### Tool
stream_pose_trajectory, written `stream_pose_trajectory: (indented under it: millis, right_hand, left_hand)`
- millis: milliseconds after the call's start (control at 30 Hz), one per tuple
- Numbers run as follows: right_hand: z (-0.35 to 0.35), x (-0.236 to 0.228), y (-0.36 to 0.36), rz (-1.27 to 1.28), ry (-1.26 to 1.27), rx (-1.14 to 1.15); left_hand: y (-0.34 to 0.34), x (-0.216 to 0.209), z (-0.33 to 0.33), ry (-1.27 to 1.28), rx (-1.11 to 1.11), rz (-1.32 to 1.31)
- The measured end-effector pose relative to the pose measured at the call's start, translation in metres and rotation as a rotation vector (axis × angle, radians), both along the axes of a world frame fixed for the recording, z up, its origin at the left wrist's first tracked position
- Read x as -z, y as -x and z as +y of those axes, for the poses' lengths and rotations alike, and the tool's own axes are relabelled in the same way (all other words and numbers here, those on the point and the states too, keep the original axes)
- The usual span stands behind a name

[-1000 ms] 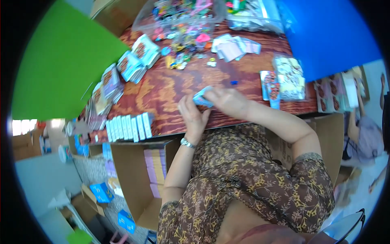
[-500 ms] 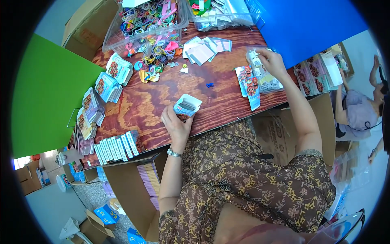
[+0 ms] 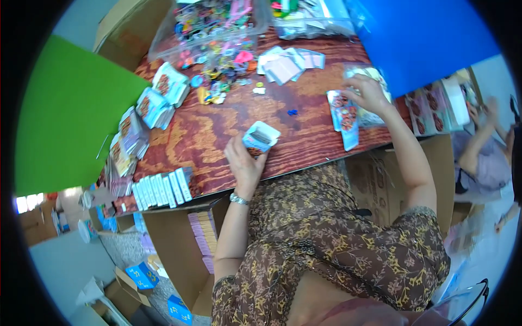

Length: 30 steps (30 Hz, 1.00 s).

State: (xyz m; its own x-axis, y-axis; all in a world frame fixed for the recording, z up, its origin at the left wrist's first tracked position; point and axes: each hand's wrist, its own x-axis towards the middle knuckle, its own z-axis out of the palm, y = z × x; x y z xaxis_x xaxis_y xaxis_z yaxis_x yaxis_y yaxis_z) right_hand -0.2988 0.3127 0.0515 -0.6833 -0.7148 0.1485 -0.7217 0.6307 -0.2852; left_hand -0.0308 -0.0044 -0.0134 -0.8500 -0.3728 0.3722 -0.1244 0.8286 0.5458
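Observation:
My left hand is closed around a small blue-and-white carton with its top flaps up, tilted above the table's front edge. Something greyish shows inside it. At the right, my right hand hovers with bent fingers, thumb and fingertips apart, at the top of a few blue-and-red printed cards. Beneath and behind this hand lies a clear tray of pale packets, partly covered by it. Motion blur softens the fingertips.
Filled cartons stand in a row at front left; stacks of folded cartons line the left edge. Loose colourful trinkets, pale cards and a blue piece lie on the table. Green and blue boards flank it.
The whole view has shifted, moving the table to the right in the picture. My right hand has come down from the tray's far part toward the printed cards. My left hand keeps holding the carton.

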Motion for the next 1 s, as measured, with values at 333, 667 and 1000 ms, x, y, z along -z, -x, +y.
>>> stream_pose_trajectory:
  millis: [333,667,1000]
  right_hand:
    - [-0.146,0.012,0.016,0.013,0.127,-0.156]
    - [-0.314,0.033,0.006,0.04,0.201,0.036]
    - [-0.277,-0.001,0.035,-0.335,0.519,-0.106]
  left_hand:
    - [-0.003,0.015,-0.009,-0.052,-0.048,0.077]
    - [-0.004,0.026,-0.009,-0.095,-0.093,0.18]
    - [-0.004,0.024,-0.011,-0.144,-0.071,0.21]
